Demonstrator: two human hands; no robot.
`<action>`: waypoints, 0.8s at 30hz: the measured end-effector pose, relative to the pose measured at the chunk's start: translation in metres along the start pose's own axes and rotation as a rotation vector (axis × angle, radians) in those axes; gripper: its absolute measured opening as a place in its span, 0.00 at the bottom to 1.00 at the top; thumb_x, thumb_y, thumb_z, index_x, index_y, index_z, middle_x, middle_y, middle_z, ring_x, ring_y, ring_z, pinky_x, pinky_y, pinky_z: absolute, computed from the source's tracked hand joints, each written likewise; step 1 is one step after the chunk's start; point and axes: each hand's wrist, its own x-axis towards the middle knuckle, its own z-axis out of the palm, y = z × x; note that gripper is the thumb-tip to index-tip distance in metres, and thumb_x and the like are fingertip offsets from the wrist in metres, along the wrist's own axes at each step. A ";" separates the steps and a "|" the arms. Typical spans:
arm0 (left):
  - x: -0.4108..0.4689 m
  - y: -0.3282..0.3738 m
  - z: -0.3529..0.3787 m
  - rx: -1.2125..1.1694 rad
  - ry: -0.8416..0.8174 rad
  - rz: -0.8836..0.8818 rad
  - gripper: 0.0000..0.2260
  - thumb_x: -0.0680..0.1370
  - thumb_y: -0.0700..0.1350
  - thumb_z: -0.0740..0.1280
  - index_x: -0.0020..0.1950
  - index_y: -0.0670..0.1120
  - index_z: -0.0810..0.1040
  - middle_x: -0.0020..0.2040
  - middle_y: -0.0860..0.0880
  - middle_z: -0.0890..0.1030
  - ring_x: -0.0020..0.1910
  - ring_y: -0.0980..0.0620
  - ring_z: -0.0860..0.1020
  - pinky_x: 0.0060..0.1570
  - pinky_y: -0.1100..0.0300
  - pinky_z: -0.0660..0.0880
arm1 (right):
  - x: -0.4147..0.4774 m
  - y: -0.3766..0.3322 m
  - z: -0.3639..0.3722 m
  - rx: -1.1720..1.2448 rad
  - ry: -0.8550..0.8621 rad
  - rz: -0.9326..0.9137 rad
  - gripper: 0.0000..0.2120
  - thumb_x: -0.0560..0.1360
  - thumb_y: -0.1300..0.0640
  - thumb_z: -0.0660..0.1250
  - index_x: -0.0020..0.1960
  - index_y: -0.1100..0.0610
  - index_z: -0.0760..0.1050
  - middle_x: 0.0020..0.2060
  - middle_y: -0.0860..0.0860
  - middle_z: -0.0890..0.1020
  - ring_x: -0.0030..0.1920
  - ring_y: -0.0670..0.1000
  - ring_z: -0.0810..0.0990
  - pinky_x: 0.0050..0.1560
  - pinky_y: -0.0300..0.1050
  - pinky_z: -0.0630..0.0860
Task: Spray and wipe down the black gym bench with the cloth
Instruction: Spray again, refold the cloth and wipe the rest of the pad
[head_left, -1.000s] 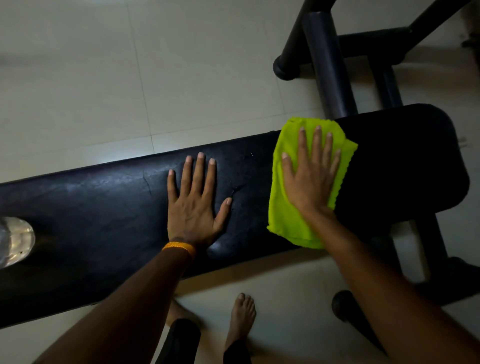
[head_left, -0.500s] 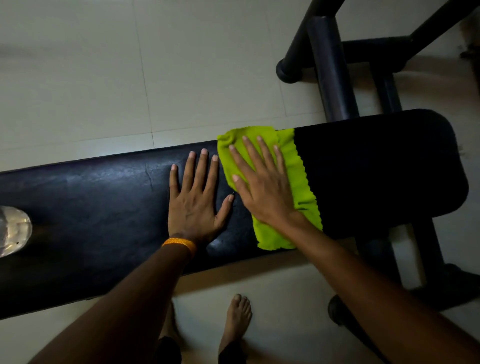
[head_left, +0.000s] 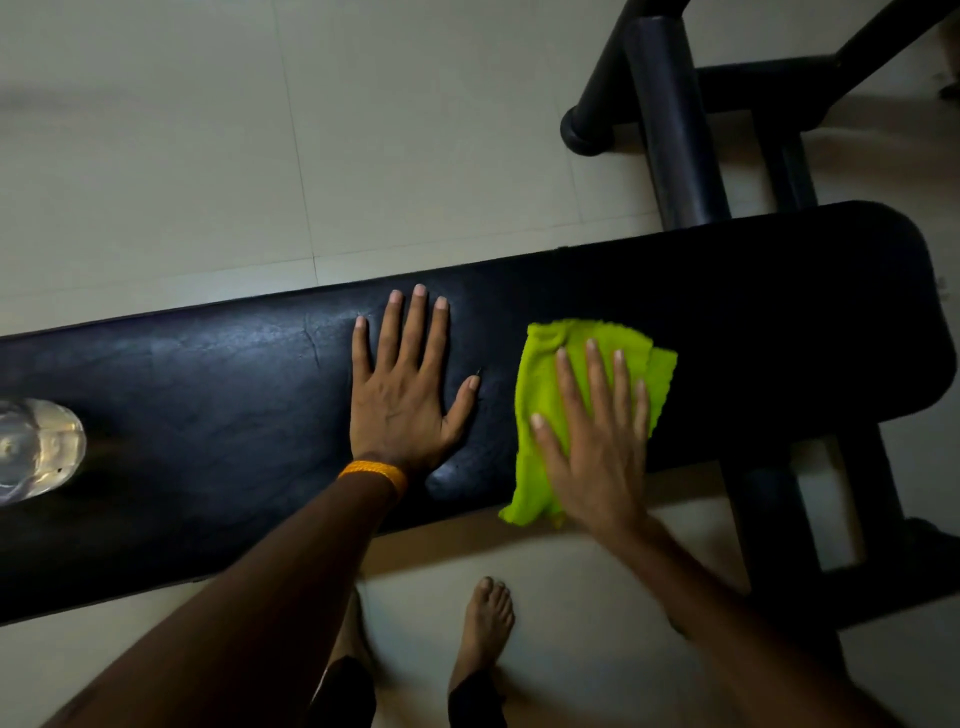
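Bench: the long black padded gym bench (head_left: 208, 415) is running left to right across the view on its black metal frame (head_left: 675, 130); its skin is showing creases and a faint sheen left of centre.
Cloth: the lime-green scallop-edged cloth (head_left: 545, 374) is lying flat on the right half of the pad; its near corner is hanging over the near edge.
Right hand: the right hand (head_left: 597, 452) is pressing palm-down on the cloth; its fingers (head_left: 597, 374) are lying straight and slightly spread, gripping nothing, likely so the whole palm is loading the fabric evenly.
Left hand: the left hand (head_left: 400, 405), above an orange wristband (head_left: 374, 473), is resting flat on bare pad just left of the cloth, apart from it; its fingers (head_left: 413, 332) are lying straight with the thumb splayed, probably bracing the person's lean.
Bottle: a clear plastic bottle (head_left: 36, 447) is standing at the left end, well apart from both hands, probably parked for another spray; its nozzle is too blurred to make out.
Stage: wiping is seemingly under way; which parts are already clean is impossible to tell in this dim light.
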 end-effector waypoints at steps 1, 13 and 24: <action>0.000 0.000 0.000 -0.004 -0.001 0.001 0.36 0.83 0.64 0.52 0.85 0.46 0.51 0.86 0.44 0.50 0.85 0.44 0.47 0.81 0.37 0.46 | 0.017 0.010 -0.001 -0.012 0.017 0.006 0.32 0.82 0.37 0.50 0.82 0.49 0.55 0.83 0.53 0.55 0.82 0.58 0.52 0.80 0.61 0.51; 0.001 -0.003 -0.004 -0.049 -0.020 0.011 0.36 0.84 0.65 0.50 0.85 0.45 0.51 0.86 0.44 0.49 0.85 0.44 0.46 0.81 0.36 0.44 | 0.015 -0.034 0.003 -0.012 -0.003 -0.040 0.34 0.82 0.36 0.49 0.83 0.49 0.50 0.83 0.54 0.50 0.83 0.58 0.46 0.81 0.62 0.48; -0.051 -0.074 -0.021 -0.008 -0.014 -0.185 0.38 0.82 0.66 0.50 0.85 0.45 0.52 0.86 0.44 0.51 0.85 0.42 0.48 0.79 0.30 0.44 | 0.010 -0.094 0.008 -0.027 -0.002 -0.032 0.33 0.82 0.37 0.49 0.83 0.48 0.51 0.83 0.54 0.52 0.83 0.59 0.48 0.81 0.63 0.47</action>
